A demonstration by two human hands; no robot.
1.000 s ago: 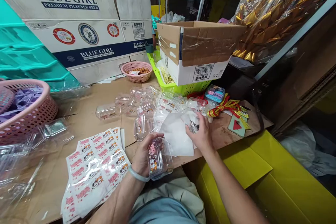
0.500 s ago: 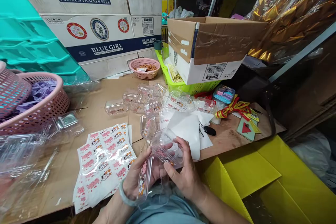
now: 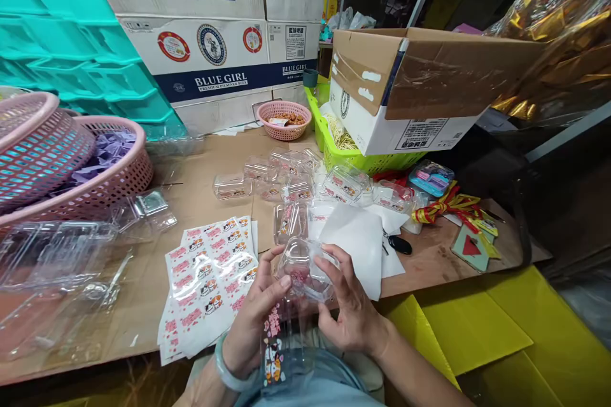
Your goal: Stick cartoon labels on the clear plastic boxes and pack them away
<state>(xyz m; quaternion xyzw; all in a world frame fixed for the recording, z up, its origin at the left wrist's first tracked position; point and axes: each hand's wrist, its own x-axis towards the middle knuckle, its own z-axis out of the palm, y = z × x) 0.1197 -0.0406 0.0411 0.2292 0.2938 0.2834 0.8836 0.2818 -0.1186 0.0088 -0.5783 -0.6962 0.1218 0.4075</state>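
Observation:
A clear plastic clamshell box (image 3: 309, 262) is between my two hands at the table's front edge, its two halves spread apart. My left hand (image 3: 255, 311) grips its left side, thumb on top. My right hand (image 3: 352, 306) has its fingers closed round the right side. A cat sticker (image 3: 273, 356) with pink lettering shows on the half that hangs toward my lap. Left of my hands lie sheets of cat stickers (image 3: 205, 286). Just beyond, another stickered clear box (image 3: 290, 221) rests beside white backing paper (image 3: 356, 241).
Several stickered boxes (image 3: 258, 168) stand mid-table. Pink baskets (image 3: 138, 165) and clear packaging (image 3: 52, 254) are on the left. A cardboard box (image 3: 429, 76) sits on a green basket (image 3: 377, 159). Car key (image 3: 400, 244) and red-yellow ribbon (image 3: 449, 206) lie right. A yellow box (image 3: 472, 331) stands below.
My hands have turned the clear box, and its stickered half now hangs lower toward my lap. My left thumb has come over the top. The view has swung slightly left.

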